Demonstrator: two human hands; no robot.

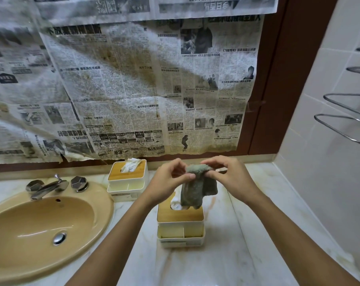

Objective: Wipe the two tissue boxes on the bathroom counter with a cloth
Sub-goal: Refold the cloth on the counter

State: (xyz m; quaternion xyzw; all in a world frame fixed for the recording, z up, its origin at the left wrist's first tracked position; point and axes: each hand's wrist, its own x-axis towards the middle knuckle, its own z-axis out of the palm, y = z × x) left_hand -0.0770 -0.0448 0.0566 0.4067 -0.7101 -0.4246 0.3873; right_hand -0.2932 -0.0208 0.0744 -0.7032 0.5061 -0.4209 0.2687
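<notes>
Newspaper sheets, stained and torn along the bottom edge, covered the wall behind the basin. Below them ran the marble tabletop, with a tan oval sink sunk into its left end and a chrome faucet at the sink's back rim. A wire towel rack stuck out from the tiled side wall on the right.

Now the boxes. The near tissue box, white with a wooden lid and small open compartments at the front, stood on the tabletop directly between the person's forearms, likely pulled close for easy reach. The far tissue box, the same design, sat back by the wall just beside the sink, with a tissue poking from its slot.

And here were the hands, both raised above the near box. The left hand pinched one top corner of the grey-green cloth between thumb and fingers, and the right hand pinched the other. The cloth hung folded from that top edge, its lower end dangling over the near box's tissue opening. Whether it touched the tissue there, I couldn't tell. It looked like the cloth was being bunched or refolded into a pad before wiping. Neither box was under the cloth for a proper wipe yet.
</notes>
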